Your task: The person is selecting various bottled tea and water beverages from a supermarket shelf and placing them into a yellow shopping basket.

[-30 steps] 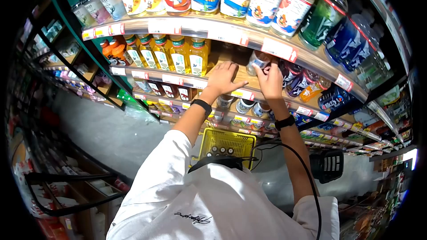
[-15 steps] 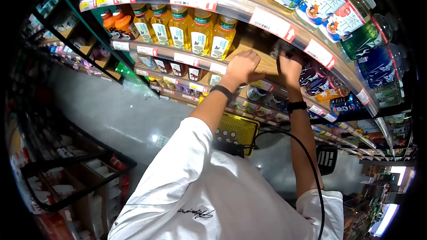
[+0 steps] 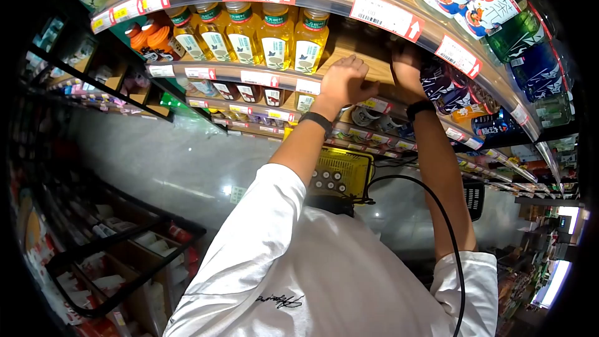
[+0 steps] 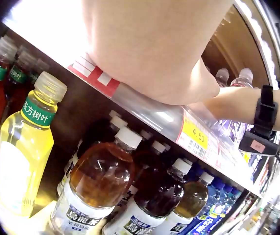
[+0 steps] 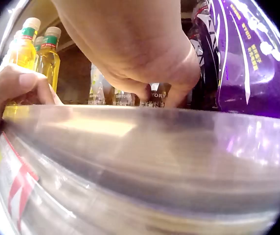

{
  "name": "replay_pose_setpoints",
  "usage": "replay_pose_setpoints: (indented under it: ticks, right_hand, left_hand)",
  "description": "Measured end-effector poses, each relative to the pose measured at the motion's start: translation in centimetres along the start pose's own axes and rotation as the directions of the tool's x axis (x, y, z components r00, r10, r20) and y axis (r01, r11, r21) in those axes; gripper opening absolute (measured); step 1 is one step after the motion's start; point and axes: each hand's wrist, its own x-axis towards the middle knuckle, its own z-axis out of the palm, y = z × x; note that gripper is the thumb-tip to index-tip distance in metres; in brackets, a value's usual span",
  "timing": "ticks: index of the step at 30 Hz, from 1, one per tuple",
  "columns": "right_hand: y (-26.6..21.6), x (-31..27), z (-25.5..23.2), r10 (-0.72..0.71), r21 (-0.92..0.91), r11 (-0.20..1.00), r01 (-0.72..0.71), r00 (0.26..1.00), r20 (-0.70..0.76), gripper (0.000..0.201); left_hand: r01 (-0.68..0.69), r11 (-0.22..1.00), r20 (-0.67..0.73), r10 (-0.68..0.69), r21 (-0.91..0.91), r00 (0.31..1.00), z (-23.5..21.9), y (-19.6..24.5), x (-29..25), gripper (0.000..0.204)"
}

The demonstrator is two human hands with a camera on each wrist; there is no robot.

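Observation:
My right hand [image 3: 409, 68] reaches deep between the shelves, fingertips hidden in shadow from the head view. In the right wrist view its thumb and finger straddle a dark bottle with SUNTORY-type lettering [image 5: 157, 94], pinching it. Two similar bottles stand beside it, one a clear bottle [image 5: 97, 88]. My left hand [image 3: 344, 81] rests on the front edge of the same shelf [image 3: 380, 78], fingers loosely bent and holding nothing. Just left of it stands a row of yellow tea bottles [image 3: 274, 43] with green neck bands.
Large purple bottles [image 5: 252, 58] stand right of my right hand. Overhead runs a shelf edge with price tags [image 3: 380, 15]. Below are oolong tea bottles [image 4: 100, 171]. A yellow basket [image 3: 359, 168] holding several capped items is near my body, with a black cable [image 3: 446, 212] hanging alongside.
My right hand has pushed the bottle, earlier seen near the shelf front, deeper into the shelf. My left hand stays on the shelf edge with its fingers more bent. The head view has shifted.

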Motion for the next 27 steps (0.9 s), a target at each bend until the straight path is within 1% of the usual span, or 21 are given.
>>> replay_pose_setpoints:
  ticks: [2,3,4,5,6,8,9,10,11,15,17,18,20,23,25,26,27]
  right_hand:
    - [0.3,0.3,0.0,-0.204,0.044,0.977,0.209,0.974,-0.101,0.040]
    - [0.3,0.2,0.1,-0.204,0.044,0.977,0.209,0.974,-0.101,0.040]
    - [0.3,0.1,0.3,-0.202,0.045,0.977,0.210,0.970,-0.137,0.041]
    - [0.3,0.4,0.6,-0.202,0.049,0.976,0.213,0.964,-0.176,0.041]
    - [0.4,0.4,0.7,-0.202,0.049,0.976,0.213,0.964,-0.175,0.041]
    - [1.2,0.8,1.2,-0.131,0.071,0.988,0.135,0.990,-0.061,0.042]
    - [1.6,0.8,1.4,-0.131,0.071,0.988,0.135,0.990,-0.061,0.042]
    - [1.6,0.9,1.4,-0.101,0.052,0.994,0.101,0.995,-0.011,0.044]
    - [1.7,1.0,1.3,-0.069,0.034,0.997,0.068,0.997,0.037,0.046]
    - [1.4,0.6,0.9,-0.069,0.018,0.997,0.068,0.997,0.021,0.047]
    - [0.5,0.3,0.0,-0.033,0.112,0.993,0.026,0.998,0.061,0.044]
    - [0.2,0.7,-0.2,-0.037,0.114,0.993,0.031,0.998,0.056,0.044]
    - [0.7,0.8,0.2,-0.040,0.079,0.996,0.035,0.997,0.061,0.045]
    - [1.4,0.9,0.9,-0.026,0.020,1.000,0.024,0.996,0.083,0.046]
    - [1.9,1.4,1.6,-0.008,-0.028,1.000,0.011,0.994,0.106,0.047]
    - [2.2,1.7,2.1,0.001,-0.049,0.999,0.005,0.993,0.120,0.048]
    - [2.5,1.9,2.5,0.011,-0.074,0.997,-0.001,0.991,0.135,0.048]
  left_hand:
    - [0.002,1.000,0.001,-0.002,0.008,1.000,0.2,0.0,0.1,0.041]
    - [0.033,0.999,0.043,-0.033,-0.010,0.999,0.2,0.0,-0.1,0.043]
    - [0.064,0.998,0.083,-0.062,-0.025,0.995,0.2,0.0,-0.1,0.045]
    - [0.062,0.998,0.079,-0.060,-0.020,0.995,0.1,-0.2,0.0,0.045]
    - [0.066,0.998,0.083,-0.064,-0.019,0.994,0.2,-0.1,-0.1,0.045]
    - [0.066,0.998,0.086,-0.065,-0.012,0.994,0.1,0.0,-0.1,0.045]
    - [0.048,0.999,0.058,-0.048,0.005,0.997,0.1,0.1,-0.1,0.043]
    - [0.028,0.999,0.029,-0.029,0.023,0.999,0.1,0.1,0.0,0.041]
    - [0.024,0.999,0.029,-0.025,0.027,0.999,0.1,0.2,0.0,0.041]
    - [0.009,0.998,0.060,-0.012,0.057,0.998,0.0,0.1,-0.1,0.042]
    - [-0.004,0.997,0.065,0.000,0.072,0.998,0.1,0.2,-0.2,0.042]
    - [0.000,0.996,0.076,-0.007,0.088,0.997,0.1,0.2,-0.1,0.043]
    - [-0.003,0.994,0.085,-0.006,0.107,0.996,0.3,0.1,-0.2,0.043]
    - [-0.008,0.990,0.056,0.000,0.141,0.998,0.6,0.1,-0.2,0.043]
    - [0.032,0.992,0.130,-0.048,0.121,0.990,0.5,0.0,-0.1,0.047]
    - [0.021,0.992,0.096,-0.033,0.121,0.995,0.4,0.1,0.0,0.042]
    - [0.019,0.992,0.096,-0.031,0.123,0.995,0.3,0.2,0.0,0.042]
